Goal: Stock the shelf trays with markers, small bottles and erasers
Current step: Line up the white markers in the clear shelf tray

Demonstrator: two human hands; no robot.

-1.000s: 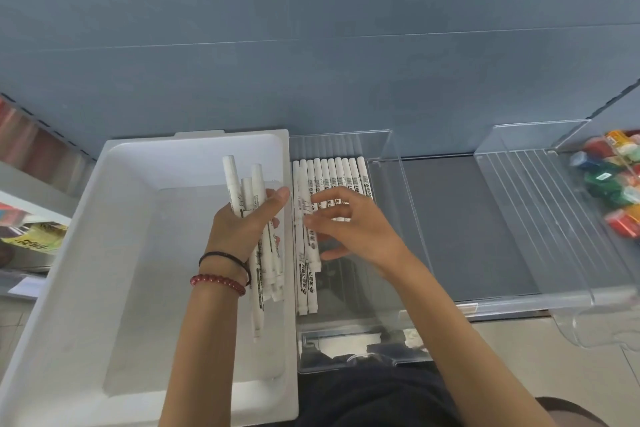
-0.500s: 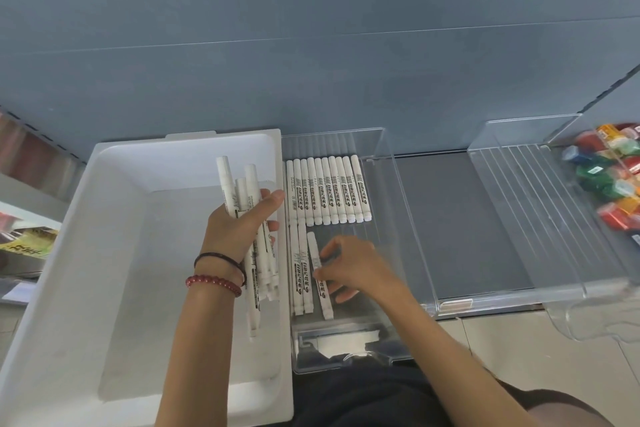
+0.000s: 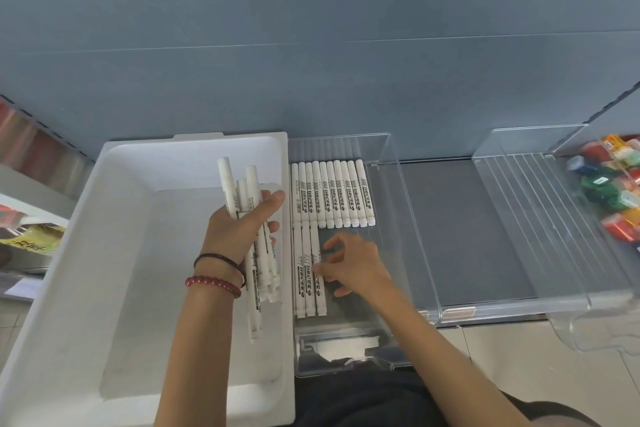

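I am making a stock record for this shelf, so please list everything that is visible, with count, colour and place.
white bin: one, white, left
clear tray: one, transparent, right of the bin
far-row markers: about ten, white, back of that tray
near-row markers: three, white, front left of that tray
second clear tray: one, transparent, further right
small coloured items: several, red, green, blue, orange, far right, blurred
held markers: several, white, over the bin
bracelets: two, black and red, left wrist
left hand: grips the held markers
right hand: fingertips touch the rightmost near-row marker
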